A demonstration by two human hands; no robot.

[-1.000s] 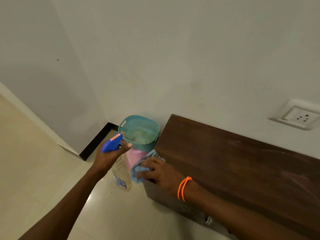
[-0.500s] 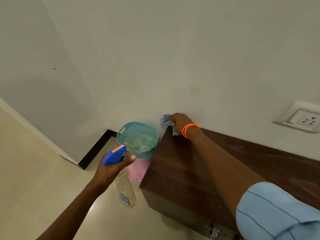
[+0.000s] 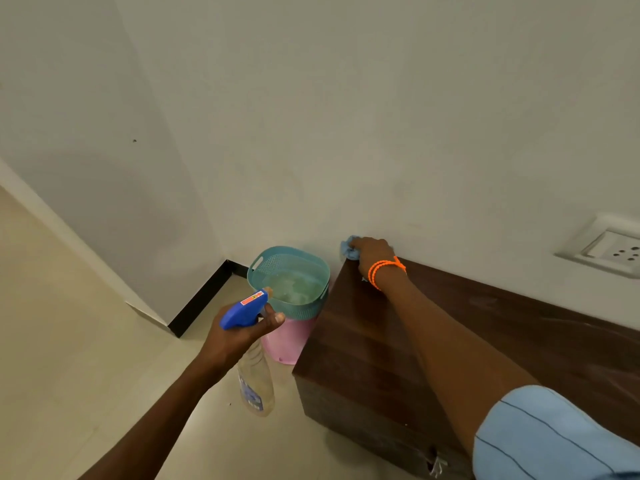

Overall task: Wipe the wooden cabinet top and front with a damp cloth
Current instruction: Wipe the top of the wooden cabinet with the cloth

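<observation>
A dark wooden cabinet stands against the white wall, its top streaked with dust toward the right. My right hand, with orange bands at the wrist, presses a crumpled light blue cloth onto the top's far left corner by the wall. My left hand holds a clear spray bottle with a blue trigger head, out over the floor left of the cabinet. Most of the cloth is hidden under my fingers.
A teal perforated basket sits on a pink bin in the corner beside the cabinet's left end. A white wall socket is above the cabinet at right. Beige floor tiles spread to the left.
My right hand has swept the cloth from the cabinet's near left edge to the far left corner by the wall. My left hand with the bottle has stayed about where it was.
</observation>
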